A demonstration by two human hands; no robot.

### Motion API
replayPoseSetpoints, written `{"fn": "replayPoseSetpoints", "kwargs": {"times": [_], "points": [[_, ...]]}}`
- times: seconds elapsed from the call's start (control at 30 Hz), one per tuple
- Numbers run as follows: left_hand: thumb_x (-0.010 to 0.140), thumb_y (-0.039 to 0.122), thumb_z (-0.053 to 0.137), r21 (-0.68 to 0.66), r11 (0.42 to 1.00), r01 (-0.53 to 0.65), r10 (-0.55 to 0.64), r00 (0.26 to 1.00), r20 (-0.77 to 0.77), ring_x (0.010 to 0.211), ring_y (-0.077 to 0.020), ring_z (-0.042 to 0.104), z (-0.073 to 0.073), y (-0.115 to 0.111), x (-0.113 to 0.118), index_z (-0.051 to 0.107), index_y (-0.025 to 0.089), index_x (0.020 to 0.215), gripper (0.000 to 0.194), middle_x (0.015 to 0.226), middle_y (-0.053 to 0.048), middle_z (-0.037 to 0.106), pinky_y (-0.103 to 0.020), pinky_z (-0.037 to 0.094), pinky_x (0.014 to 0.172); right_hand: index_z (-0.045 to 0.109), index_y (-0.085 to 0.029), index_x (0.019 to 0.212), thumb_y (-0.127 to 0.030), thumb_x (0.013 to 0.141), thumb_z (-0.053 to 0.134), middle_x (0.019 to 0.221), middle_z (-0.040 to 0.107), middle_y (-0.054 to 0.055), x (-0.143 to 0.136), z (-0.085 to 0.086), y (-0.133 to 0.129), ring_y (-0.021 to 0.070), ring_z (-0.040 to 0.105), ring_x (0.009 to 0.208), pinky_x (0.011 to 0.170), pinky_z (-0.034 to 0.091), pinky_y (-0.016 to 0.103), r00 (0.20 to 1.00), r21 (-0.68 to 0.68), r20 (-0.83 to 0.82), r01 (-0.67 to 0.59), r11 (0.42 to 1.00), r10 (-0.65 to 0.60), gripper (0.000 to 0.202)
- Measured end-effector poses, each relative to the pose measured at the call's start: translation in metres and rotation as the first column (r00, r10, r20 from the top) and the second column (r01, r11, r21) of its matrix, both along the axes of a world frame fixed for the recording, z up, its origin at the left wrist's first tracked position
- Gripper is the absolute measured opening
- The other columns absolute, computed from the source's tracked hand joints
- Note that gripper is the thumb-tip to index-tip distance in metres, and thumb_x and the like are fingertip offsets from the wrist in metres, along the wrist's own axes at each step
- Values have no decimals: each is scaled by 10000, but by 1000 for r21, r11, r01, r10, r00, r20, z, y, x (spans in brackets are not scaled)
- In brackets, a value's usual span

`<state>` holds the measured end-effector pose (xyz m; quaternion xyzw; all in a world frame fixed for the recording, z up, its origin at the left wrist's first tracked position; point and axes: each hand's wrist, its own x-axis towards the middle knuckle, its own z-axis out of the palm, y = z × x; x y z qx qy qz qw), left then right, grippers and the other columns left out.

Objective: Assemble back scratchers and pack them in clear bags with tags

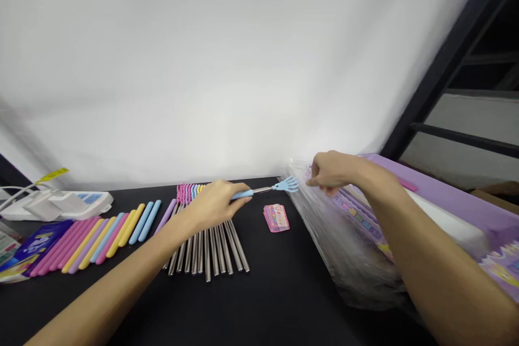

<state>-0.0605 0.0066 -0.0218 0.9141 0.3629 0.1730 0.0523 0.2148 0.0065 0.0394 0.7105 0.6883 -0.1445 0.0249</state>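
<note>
One metal-stemmed, claw-headed scratcher (263, 190)

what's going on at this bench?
A person's left hand holds a blue back scratcher by its handle, its hand-shaped head pointing toward the right hand. The right hand, fingers bent, is at the far end of the clear plastic bags; I can't tell if it grips one. Pink cards lie between the bags and a row of metal rods with coloured heads. Loose coloured handles are lined up further left.
</note>
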Motion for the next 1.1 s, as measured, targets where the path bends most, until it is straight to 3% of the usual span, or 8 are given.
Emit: {"fn": "replayPoseSetpoints", "kwargs": {"times": [0.1,0.2,0.37,0.47,0.6,0.8,0.97,1.1], "points": [[952,325,458,8,1000,3,-3,999,-38,651,-143,615,-4,0,1,675,238,1034,248,805,-11,700,-237,384,603,496,-197,423,-195,649,677,515,653,82,-1,-11,3,234,656,523,577,511,368,994,-116,54,101,988,-96,289],[951,320,452,29,1000,10,-8,999,-42,658,-146,623,-5,0,2,674,230,1045,258,812,-19,705,-241,390,606,499,-187,393,-138,611,638,539,663,89,-2,-17,5,234,658,531,546,506,354,998,-157,15,69,985,-68,264],[944,323,465,26,1000,-8,8,1000,-8,635,-131,600,0,0,-1,678,217,1047,260,835,-26,709,-234,401,604,568,-180,460,-156,594,602,548,662,73,7,-6,5,218,637,552,553,498,334,998,-56,-58,-39,998,36,141],[936,343,475,-43,999,33,-33,999,3,578,-112,556,6,1,-5,686,203,1024,268,771,-11,689,-225,386,574,586,-179,561,-182,622,593,663,685,79,6,3,1,199,639,597,545,493,301,975,-11,-218,-52,999,48,61],[927,363,481,-149,986,76,-72,997,35,509,-88,465,14,2,-12,695,186,997,287,689,11,649,-218,359,526,543,-195,688,-263,737,520,928,705,111,-8,5,-6,195,653,695,526,498,285,853,-30,-522,-44,999,22,87],[911,338,506,-154,984,94,-82,993,79,548,-93,496,15,4,-16,702,175,1018,277,743,-10,675,-219,379,544,553,-198,756,-273,805,447,1008,702,97,-22,-3,0,211,665,864,674,544,304,600,-79,-800,-137,987,19,138],[905,342,502,-156,985,75,-67,996,60,561,-95,520,19,7,-22,707,184,982,269,747,-5,686,-219,384,556,629,-177,752,-371,799,621,962,692,96,-18,-7,5,204,650,905,769,544,301,643,66,-755,-122,990,129,200],[866,317,533,-249,966,72,-70,997,16,601,-103,562,27,13,-37,731,190,911,240,747,-9,703,-215,392,574,686,-195,1038,-335,721,740,1178,637,104,-11,-6,7,206,691,842,793,539,333,672,152,-720,-95,984,176,350]]}}
